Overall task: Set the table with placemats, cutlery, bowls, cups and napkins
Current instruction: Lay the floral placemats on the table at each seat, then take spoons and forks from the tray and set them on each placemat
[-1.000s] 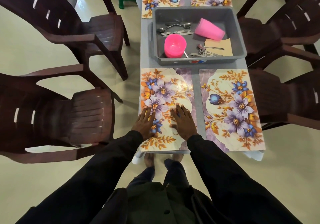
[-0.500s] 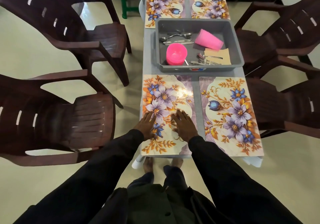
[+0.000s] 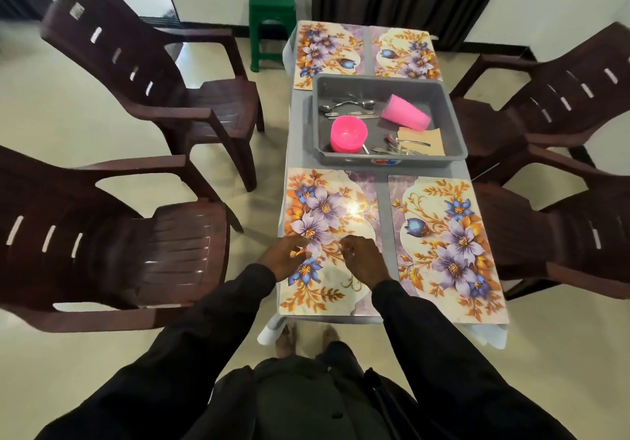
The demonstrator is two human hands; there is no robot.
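Placemat (image 3: 327, 208) by the near-left chair lies flat on the counter (image 3: 300, 133). I note left hand (image 3: 284, 257) and right hand (image 3: 363, 259) over it, loosely curled, holding nothing, presumably squaring it. Bowl (image 3: 348, 133), cup (image 3: 405, 112) and cutlery (image 3: 347, 104) wait in the tub (image 3: 426, 163).

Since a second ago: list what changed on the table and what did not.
Both hands were pressed flat on the near-left placemat. Now the left hand and right hand have drawn their fingers in, loosely curled, holding nothing. Nothing was picked up. The placemat, the grey tub, its pink bowl, pink cup and cutlery lie as before.
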